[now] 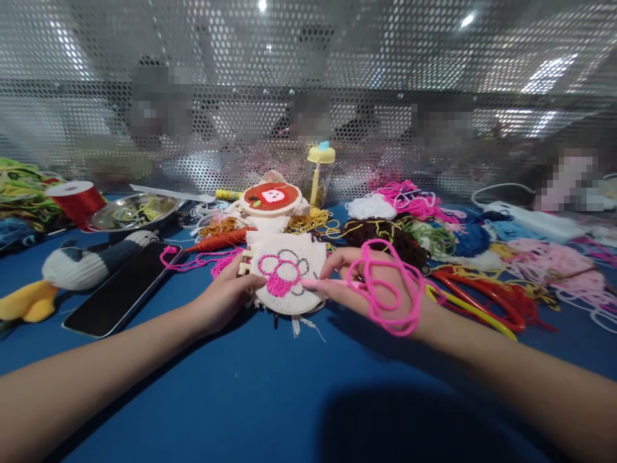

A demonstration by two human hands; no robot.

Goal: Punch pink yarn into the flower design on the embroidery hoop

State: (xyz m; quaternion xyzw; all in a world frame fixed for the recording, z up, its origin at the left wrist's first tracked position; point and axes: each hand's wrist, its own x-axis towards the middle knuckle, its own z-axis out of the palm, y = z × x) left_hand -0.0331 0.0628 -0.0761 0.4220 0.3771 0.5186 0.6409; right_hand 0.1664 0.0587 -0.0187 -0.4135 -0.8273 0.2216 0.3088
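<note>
My left hand grips the left edge of an embroidery hoop, its thumb on the front near the wooden clamp. White cloth in the hoop bears a drawn flower, with pink loops filling the lower petal and outlining others. Between the fingers of my right hand is a pink punch needle, its tip at the cloth beside the filled petal. Loose pink yarn lies in coils over the back of that hand. Whether the tip pierces the cloth cannot be made out.
Behind the hoop stand a finished red hoop and a yellow-lidded bottle. On the left are a phone, a plush toy, a metal bowl and a red spool. Yarn piles and red scissors-like handles lie right.
</note>
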